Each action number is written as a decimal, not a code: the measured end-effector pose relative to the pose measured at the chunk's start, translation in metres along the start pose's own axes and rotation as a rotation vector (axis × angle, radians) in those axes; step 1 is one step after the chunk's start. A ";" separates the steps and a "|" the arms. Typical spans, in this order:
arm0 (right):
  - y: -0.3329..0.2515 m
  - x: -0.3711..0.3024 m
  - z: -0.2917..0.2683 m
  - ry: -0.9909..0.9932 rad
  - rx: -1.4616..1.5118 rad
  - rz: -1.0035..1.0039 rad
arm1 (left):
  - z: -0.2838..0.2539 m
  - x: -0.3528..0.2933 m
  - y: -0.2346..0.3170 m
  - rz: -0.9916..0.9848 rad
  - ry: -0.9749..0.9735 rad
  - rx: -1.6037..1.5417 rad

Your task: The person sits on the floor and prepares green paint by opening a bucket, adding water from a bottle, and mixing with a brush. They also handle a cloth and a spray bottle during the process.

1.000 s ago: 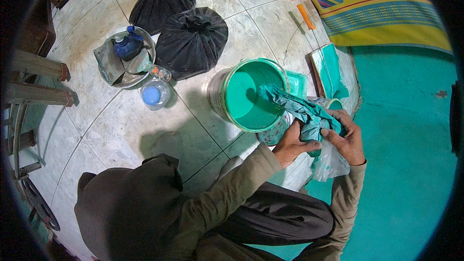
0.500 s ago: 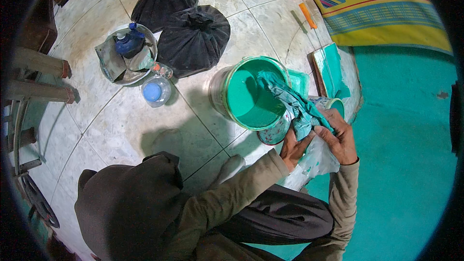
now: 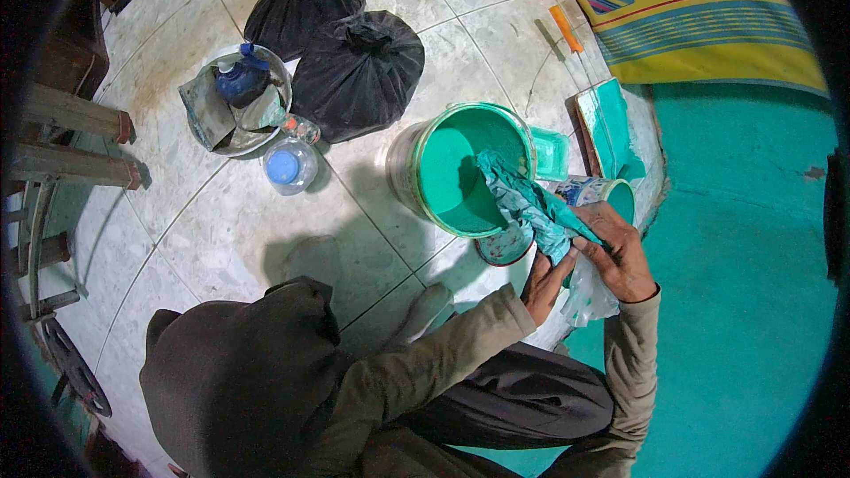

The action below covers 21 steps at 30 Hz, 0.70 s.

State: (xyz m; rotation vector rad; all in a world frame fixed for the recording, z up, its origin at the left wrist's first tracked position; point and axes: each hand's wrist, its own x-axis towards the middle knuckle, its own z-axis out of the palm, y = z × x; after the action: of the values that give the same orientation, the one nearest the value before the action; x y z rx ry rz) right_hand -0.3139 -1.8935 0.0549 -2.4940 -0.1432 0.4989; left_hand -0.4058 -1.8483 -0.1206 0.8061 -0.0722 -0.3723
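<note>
A crumpled rag [image 3: 529, 204], pale blue and smeared with green paint, stretches from my hands over the near right rim of a bucket [image 3: 407, 168] of green paint. My right hand [image 3: 622, 252] grips the rag's near end between thumb and fingers. Close beside it, my left hand [image 3: 544, 285] has its fingers closed on the rag's lower edge. A clear plastic bag [image 3: 591, 292] with green smears hangs beneath my right hand; what holds it is hidden. Behind my right hand stands a small can [image 3: 620, 199] with green paint inside. A paint-spotted round lid [image 3: 506, 246] lies beside the bucket.
Two tied black bags [image 3: 359, 75] sit on the tiled floor, near a metal bowl [image 3: 251, 150] of odds and ends and a blue-capped bottle [image 3: 290, 166]. A green-painted tray [image 3: 611, 124] and an orange-handled roller [image 3: 567, 28] lie by the green wall [image 3: 744, 283]. Wooden legs [image 3: 75, 164] stand left.
The rag has shifted slightly and its folds have opened out somewhat. Both hands have moved a little, and the plastic bag shows less below them.
</note>
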 end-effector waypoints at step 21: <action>-0.005 -0.002 0.015 -0.013 -0.254 -0.056 | -0.005 0.030 0.069 -0.402 0.231 -1.002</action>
State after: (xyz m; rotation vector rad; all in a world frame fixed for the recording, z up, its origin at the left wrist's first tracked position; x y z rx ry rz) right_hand -0.3218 -1.8819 0.0474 -2.7252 -0.2977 0.4998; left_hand -0.3560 -1.8115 -0.0771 -0.1462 0.4709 -0.6144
